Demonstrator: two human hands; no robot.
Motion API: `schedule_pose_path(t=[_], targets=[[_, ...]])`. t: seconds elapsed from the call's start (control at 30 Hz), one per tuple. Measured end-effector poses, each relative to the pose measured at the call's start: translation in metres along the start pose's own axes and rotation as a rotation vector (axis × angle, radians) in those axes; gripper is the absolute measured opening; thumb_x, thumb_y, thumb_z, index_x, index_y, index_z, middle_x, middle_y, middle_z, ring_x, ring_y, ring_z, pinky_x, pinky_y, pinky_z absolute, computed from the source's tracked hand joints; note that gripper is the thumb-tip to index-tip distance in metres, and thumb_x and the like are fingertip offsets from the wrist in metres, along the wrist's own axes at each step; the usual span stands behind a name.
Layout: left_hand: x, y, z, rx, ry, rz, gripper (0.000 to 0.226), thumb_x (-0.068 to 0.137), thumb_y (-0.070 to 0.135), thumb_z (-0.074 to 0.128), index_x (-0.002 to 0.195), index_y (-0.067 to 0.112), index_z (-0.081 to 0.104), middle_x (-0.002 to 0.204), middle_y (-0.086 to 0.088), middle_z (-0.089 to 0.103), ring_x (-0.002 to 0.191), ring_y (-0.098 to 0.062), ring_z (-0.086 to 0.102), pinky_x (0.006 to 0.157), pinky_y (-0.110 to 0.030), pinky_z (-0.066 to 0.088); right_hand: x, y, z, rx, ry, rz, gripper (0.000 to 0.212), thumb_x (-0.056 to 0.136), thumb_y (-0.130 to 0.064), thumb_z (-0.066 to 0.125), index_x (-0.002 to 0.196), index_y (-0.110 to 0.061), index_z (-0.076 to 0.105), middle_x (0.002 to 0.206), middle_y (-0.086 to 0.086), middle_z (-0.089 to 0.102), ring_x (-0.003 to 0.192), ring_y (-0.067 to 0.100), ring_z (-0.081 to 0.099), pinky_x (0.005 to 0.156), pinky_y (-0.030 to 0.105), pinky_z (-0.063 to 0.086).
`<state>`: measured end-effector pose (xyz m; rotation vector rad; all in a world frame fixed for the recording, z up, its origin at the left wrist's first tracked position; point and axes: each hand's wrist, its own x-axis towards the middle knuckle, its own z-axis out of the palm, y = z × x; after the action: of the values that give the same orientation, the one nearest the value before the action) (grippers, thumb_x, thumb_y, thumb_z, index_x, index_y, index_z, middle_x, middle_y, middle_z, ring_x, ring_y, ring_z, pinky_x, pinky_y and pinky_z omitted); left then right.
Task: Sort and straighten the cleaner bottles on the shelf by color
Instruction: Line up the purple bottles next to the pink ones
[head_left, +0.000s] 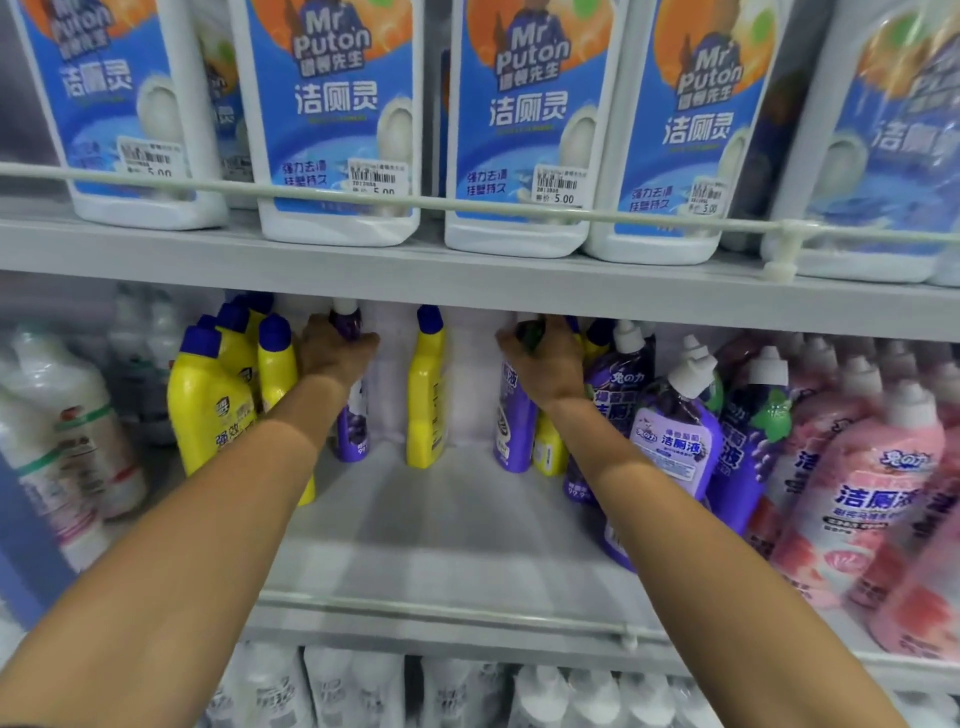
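Purple bottle (352, 415) neck in left hand (332, 351) grip; right hand (540, 358) grips second purple bottle (514, 421)

**Upper shelf board** (467, 280): grey, runs across the whole view, sloping slightly down to the right.

**White jugs** (337, 130): stand in a row on the board, five across the front and more behind. Each has a blue label with an orange top, printed "Mr Puton" with Chinese text below.

**Price stickers** (561, 187): small, white and barcoded, low on the jug fronts just above the board. The legible ones read 5.00.

**Guard rail** (208, 188): pale wire just above the board's front edge, crossing in front of the jugs.

**Rail clip** (782, 249): white plastic, joins rail to board towards the right.

**White bottles** (353, 691): blurred, well below the board at the bottom edge.
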<state>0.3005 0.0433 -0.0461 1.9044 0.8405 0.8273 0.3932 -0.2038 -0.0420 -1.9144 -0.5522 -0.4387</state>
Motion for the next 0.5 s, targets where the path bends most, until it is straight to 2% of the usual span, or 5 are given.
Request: schedule_pose_path(t=[0.13,0.2,0.3,0.4,0.5], targets=[[-0.012,-0.014,0.011,-0.013,0.024,-0.026,0.043,0.080,0.012,0.076,0.118,-0.002,0.063,0.118,-0.023,0.067,0.109,-0.038,0.065,0.082,-0.037,0.049,0.004,0.010,0.007,-0.105,-0.016,0.016,0.053,0.082,-0.026,0.081,0.123,-0.002,0.058,0.116,0.018,0.068,0.108,0.035,0.063,0.088,0.036,0.050],[-0.016,-0.016,0.011,-0.005,0.023,-0.006,0.039,0.081,0.012,0.074,0.116,0.000,0.063,0.112,-0.023,0.068,0.104,-0.040,0.066,0.081,-0.039,0.051,0.003,0.011,0.006,-0.169,-0.008,0.009,0.050,0.085,-0.023,0.079,0.124,-0.001,0.057,0.118,0.020,0.067,0.109,0.038,0.063,0.090,0.039,0.050],[-0.017,-0.024,0.009,-0.024,-0.060,-0.017,0.043,0.074,0.024,0.075,0.112,0.006,0.065,0.104,-0.019,0.071,0.096,-0.038,0.069,0.082,-0.044,0.059,0.001,0.006,0.001,-0.232,-0.019,0.014,0.043,0.087,-0.021,0.076,0.122,0.000,0.060,0.117,0.022,0.069,0.109,0.039,0.065,0.090,0.040,0.051],[-0.038,-0.030,-0.002,-0.097,-0.147,0.000,0.049,0.067,0.035,0.077,0.110,0.013,0.067,0.101,-0.013,0.073,0.093,-0.033,0.071,0.085,-0.047,0.060,-0.009,-0.003,-0.012,-0.230,-0.023,0.007,0.041,0.085,-0.019,0.077,0.120,-0.002,0.064,0.114,0.020,0.071,0.107,0.039,0.065,0.087,0.037,0.051],[-0.082,-0.019,-0.026,-0.222,-0.274,0.028,0.037,0.083,0.013,0.080,0.117,0.008,0.066,0.105,-0.011,0.073,0.095,-0.029,0.070,0.085,-0.037,0.057,-0.032,-0.011,-0.033,-0.257,-0.034,-0.027,0.042,0.084,-0.019,0.077,0.122,-0.008,0.064,0.112,0.015,0.071,0.104,0.035,0.065,0.076,0.027,0.042]])
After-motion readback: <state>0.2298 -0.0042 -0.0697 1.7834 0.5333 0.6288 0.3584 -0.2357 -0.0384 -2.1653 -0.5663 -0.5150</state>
